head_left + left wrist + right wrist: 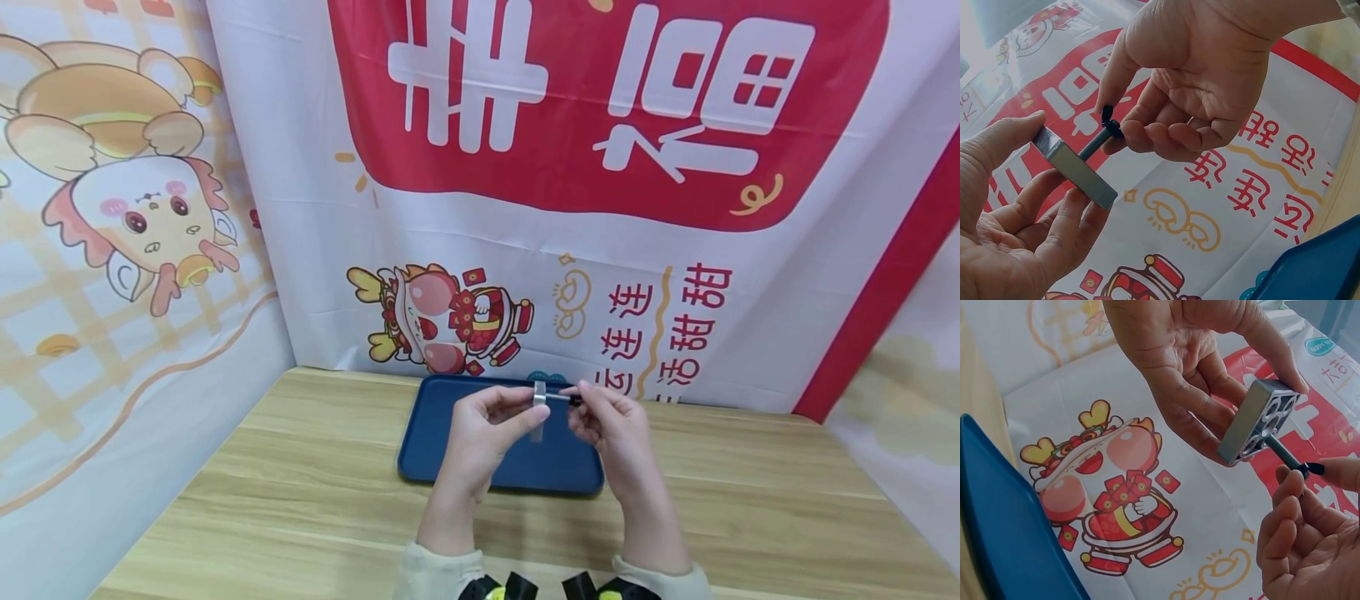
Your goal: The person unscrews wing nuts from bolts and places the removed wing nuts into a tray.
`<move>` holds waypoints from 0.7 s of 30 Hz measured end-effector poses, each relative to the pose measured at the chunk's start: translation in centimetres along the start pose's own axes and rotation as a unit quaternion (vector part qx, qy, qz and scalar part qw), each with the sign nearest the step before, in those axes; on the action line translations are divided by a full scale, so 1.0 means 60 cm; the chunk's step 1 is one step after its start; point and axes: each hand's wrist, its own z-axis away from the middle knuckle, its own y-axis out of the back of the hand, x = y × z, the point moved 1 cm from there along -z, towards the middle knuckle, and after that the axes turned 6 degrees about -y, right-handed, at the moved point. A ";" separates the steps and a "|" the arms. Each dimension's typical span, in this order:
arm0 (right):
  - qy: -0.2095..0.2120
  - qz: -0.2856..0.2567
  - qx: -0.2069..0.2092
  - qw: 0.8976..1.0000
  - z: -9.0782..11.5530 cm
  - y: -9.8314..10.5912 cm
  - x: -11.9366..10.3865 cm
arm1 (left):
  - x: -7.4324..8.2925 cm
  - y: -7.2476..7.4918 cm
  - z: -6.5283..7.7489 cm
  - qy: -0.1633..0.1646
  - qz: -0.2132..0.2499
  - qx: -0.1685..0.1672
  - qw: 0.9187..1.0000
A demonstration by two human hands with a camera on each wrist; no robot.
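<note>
My left hand point(483, 429) holds a small rectangular metal block point(1075, 169) between thumb and fingers, above the blue tray. A threaded bolt point(1094, 145) sticks out from the block's face, which shows ribbed hollows in the right wrist view. On the bolt's outer end sits a black wing nut point(1314, 469). My right hand point(613, 425) pinches that wing nut with thumb and index finger, its other fingers curled beneath. The bolt points from the block towards the right hand. Whether the bolt passes right through the block cannot be seen.
Below the hands, a dark blue tray point(517, 479) lies on the wood-grain table point(300, 500), near its back edge. A printed red and white cloth point(300, 208) hangs just behind the tray. Another patterned cloth point(45, 375) hangs along the left side.
</note>
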 end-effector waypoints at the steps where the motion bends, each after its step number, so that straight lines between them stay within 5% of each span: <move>1: 0.004 0.005 -0.007 1.000 0.000 0.002 0.000 | 0.000 0.000 0.000 -0.001 0.000 0.000 1.000; 21: 0.091 0.079 -0.082 0.989 0.001 0.025 0.000 | 0.001 0.000 0.000 -0.003 0.006 -0.002 1.000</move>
